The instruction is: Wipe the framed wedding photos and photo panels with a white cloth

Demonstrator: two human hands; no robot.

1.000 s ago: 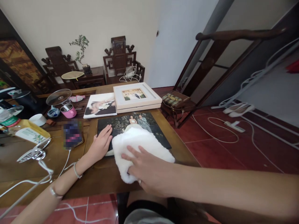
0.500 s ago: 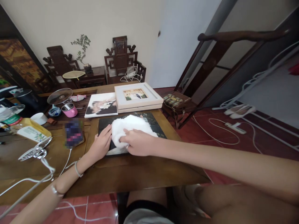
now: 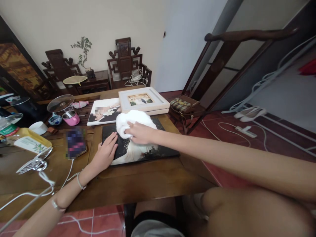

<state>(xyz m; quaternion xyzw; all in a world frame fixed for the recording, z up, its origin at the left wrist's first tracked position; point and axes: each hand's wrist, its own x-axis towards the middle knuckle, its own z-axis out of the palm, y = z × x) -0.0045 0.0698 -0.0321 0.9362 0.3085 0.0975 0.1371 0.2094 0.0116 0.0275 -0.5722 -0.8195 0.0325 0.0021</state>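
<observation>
A dark photo panel (image 3: 128,157) lies flat near the table's front edge, showing a pale gown on a black ground. My left hand (image 3: 106,152) rests on its left side, fingers stretched out and holding nothing. Bunched on the panel's upper part is a fluffy white cloth (image 3: 134,119). My right hand (image 3: 141,132) presses on the cloth with its fingers curled into it. The cloth and my right forearm hide part of the picture.
Behind the panel lie a white photo print (image 3: 105,111) and stacked pale frames (image 3: 145,100). To the left are a phone (image 3: 76,143) on a cable, a clear hair claw (image 3: 36,162), an oil bottle (image 3: 29,138) and a pink cup (image 3: 71,118). A wooden chair (image 3: 219,62) stands right.
My right hand has pushed the white cloth away from me, up the panel, uncovering the gown in its lower part. My left hand stays at the left side.
</observation>
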